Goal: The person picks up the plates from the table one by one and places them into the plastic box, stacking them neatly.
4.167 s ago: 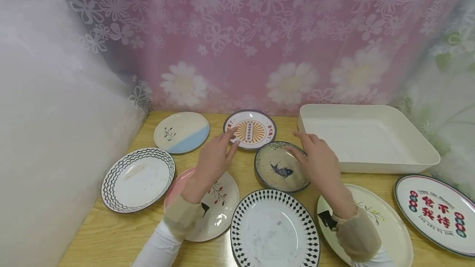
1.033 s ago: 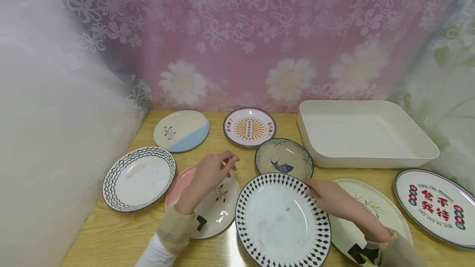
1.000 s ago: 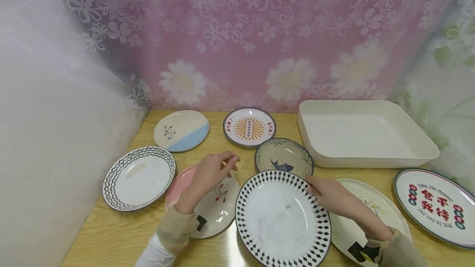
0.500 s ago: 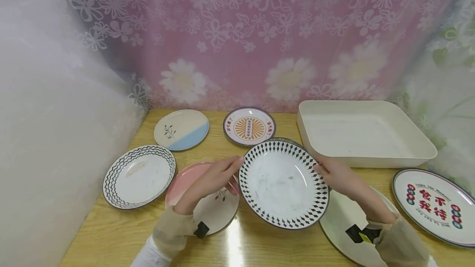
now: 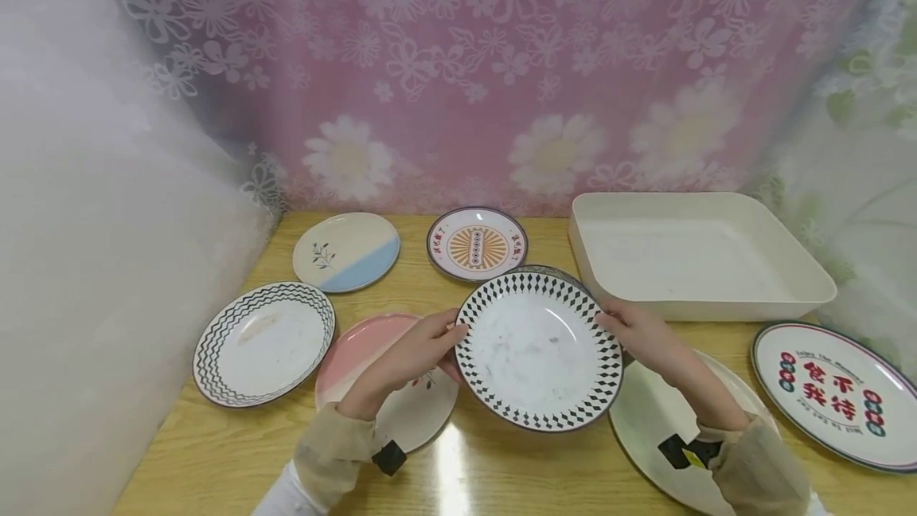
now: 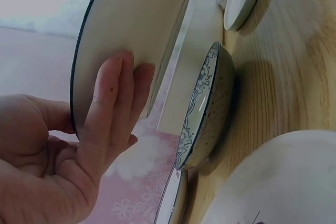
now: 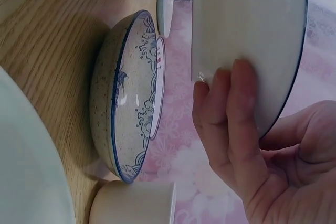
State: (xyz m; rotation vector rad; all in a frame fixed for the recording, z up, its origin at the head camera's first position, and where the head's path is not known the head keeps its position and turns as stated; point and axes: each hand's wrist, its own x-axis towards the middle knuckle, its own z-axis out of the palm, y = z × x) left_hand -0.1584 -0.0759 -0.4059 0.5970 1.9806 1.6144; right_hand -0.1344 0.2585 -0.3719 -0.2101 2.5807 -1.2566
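Observation:
A white plate with a black diamond rim (image 5: 537, 357) is held up off the table between both hands. My left hand (image 5: 408, 357) grips its left edge, thumb on the rim and fingers spread under its base, as the left wrist view shows. On the opposite edge my right hand (image 5: 648, 341) grips in the same way, its fingers (image 7: 242, 93) against the underside. Below the raised plate stands a speckled bowl-like dish with a blue fish (image 7: 128, 98), mostly hidden in the head view. The pink and cream plate (image 5: 372, 341) lies under my left forearm, the pale green plate (image 5: 645, 428) under my right.
A deep cream rectangular tray (image 5: 702, 253) stands at the back right. Around the wooden table (image 5: 236, 460) lie a wavy-rimmed plate (image 5: 265, 345), a cream and blue plate (image 5: 347, 253), a sunburst plate (image 5: 476, 244) and an oval plate with red characters (image 5: 834, 388).
The diamond-rimmed plate has risen from the table's front and moved away from me, over the fish dish. First the right hand held it; then the left hand took hold of its left edge.

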